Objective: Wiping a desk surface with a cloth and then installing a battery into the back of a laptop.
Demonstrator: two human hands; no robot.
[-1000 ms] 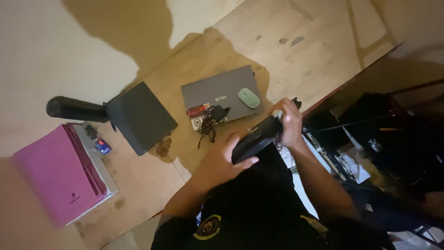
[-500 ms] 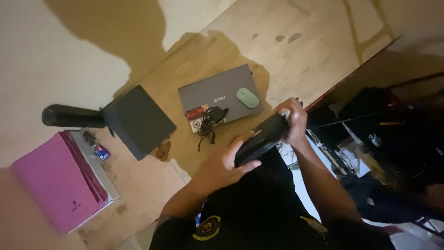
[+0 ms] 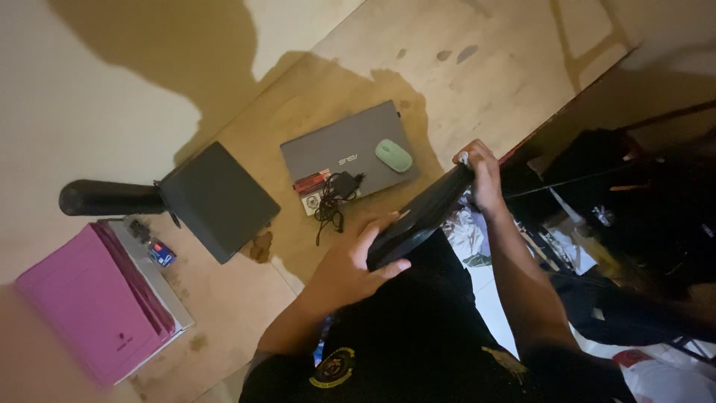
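1. Two hands are on one flat black device (image 3: 421, 216), some kind of slim slab, maybe a tablet or a closed laptop, hard to tell in this light. It's held up off the counter (image 3: 477, 89), tilted edge-on toward the camera, right over the person's lap.
2. Compared with a second ago, the slab has swung a bit: the far end now sits higher and further out, and the whole thing looks stretched out between the hands. So it's being turned or repositioned in the air, not set down.
3. Left hand (image 3: 358, 261): fingers spread fairly wide and flat along the near end of the slab, thumb under it, more cradling than gripping.
4. Right hand (image 3: 481, 175): curled closed around the far upper corner, a proper grip.
5. Just beyond the hands on the counter: a closed grey laptop (image 3: 347, 153) with a pale green mouse (image 3: 393, 155) on top and a black charger with tangled cable (image 3: 335, 194) at its near edge.
6. Further off to the left of the left hand: a dark square case (image 3: 216, 200), a black cylinder (image 3: 108, 198), and a pink folder (image 3: 93, 310).
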